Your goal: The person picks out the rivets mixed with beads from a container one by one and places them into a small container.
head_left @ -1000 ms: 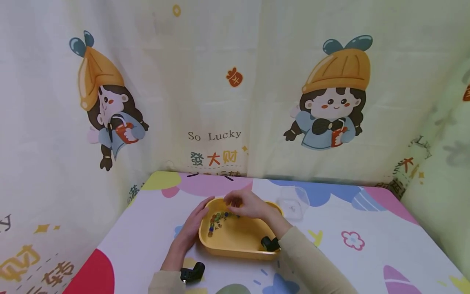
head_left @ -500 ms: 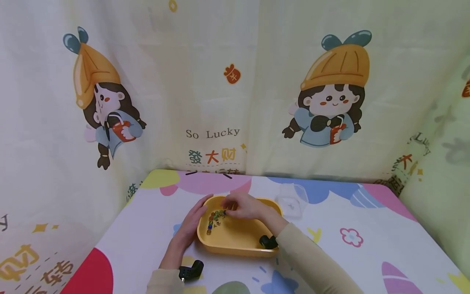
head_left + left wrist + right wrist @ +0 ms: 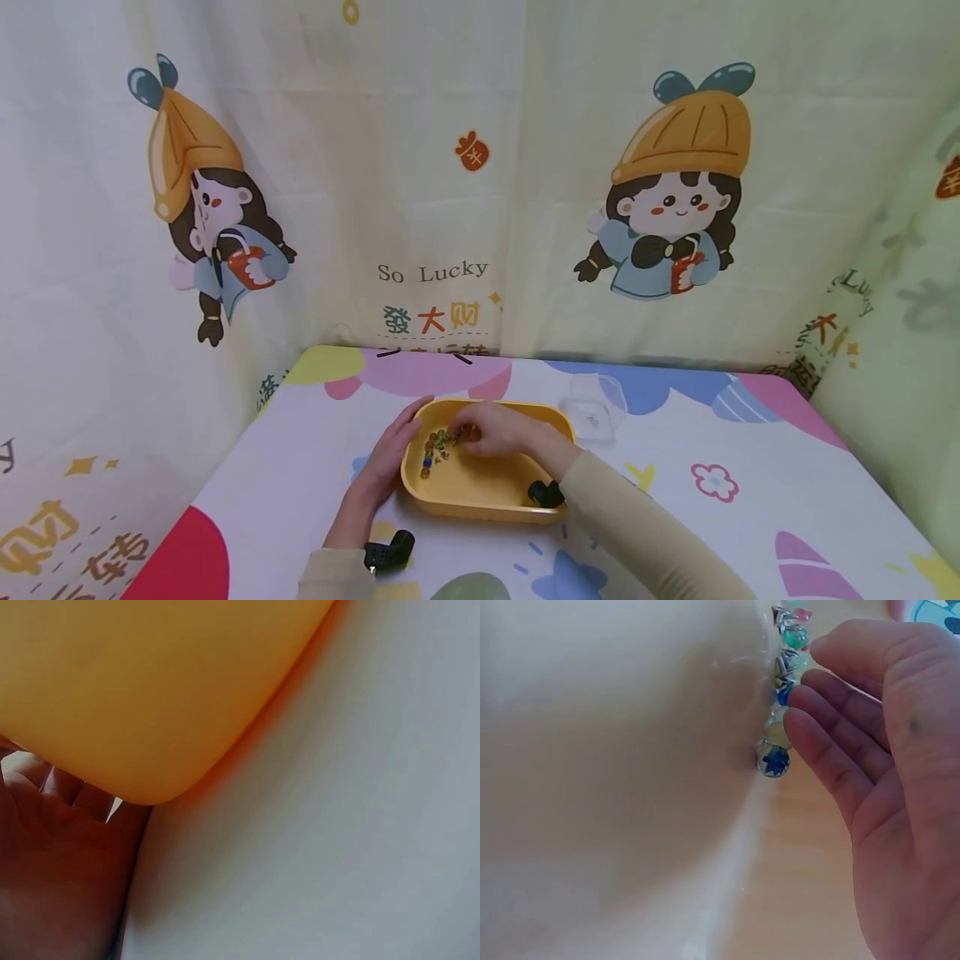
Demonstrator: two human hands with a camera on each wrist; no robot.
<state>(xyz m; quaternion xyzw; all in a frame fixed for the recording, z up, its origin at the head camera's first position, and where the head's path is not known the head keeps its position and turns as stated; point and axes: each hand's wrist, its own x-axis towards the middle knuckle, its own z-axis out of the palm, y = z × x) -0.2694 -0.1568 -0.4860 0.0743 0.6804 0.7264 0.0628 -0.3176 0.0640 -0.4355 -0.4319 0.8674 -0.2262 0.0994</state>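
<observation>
A yellow tray [image 3: 487,507] stands on the table, with a row of glass marbles [image 3: 428,454] along its left and far inner edge. Small silver metal pieces [image 3: 786,667] lie among the marbles, too small to identify. My left hand [image 3: 391,450] rests against the outside of the tray's left end; in the left wrist view its palm and fingers lie beside the wall. My right hand [image 3: 496,428] is inside the tray near the far wall. In the right wrist view its bent fingers and thumb are beside the marbles, with nothing visible held between them; the index finger is hidden.
A clear plastic box [image 3: 596,415] with its lid up stands behind the tray on the right, with something small inside. The table [image 3: 750,533] has a colourful patterned cover. A printed curtain [image 3: 540,208] hangs at the back and sides.
My right hand has moved lower and slightly left, its fingers reaching down to the marbles at the tray's far left. My left hand stays against the tray.
</observation>
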